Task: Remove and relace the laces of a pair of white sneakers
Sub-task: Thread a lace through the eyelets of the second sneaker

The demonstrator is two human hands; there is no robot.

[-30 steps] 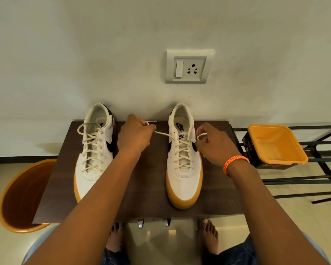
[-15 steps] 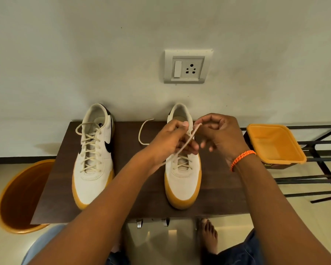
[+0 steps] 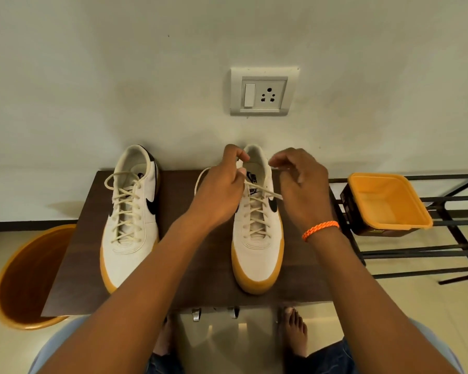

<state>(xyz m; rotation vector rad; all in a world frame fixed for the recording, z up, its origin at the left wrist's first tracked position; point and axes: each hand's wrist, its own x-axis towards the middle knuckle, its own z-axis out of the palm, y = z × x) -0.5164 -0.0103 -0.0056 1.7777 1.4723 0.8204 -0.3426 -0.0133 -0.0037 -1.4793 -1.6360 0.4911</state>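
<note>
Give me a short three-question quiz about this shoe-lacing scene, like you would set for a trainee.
1. True or false: both sneakers stand on the dark wooden table with toes toward the person.
2. Which sneaker are the hands working on? A) the left sneaker B) the right sneaker C) neither
3. Fill in: the right hand wears an ____ wristband.

Key
1. True.
2. B: the left hand and the right hand each pinch a part of the lace above that sneaker's opening.
3. Orange.
</note>
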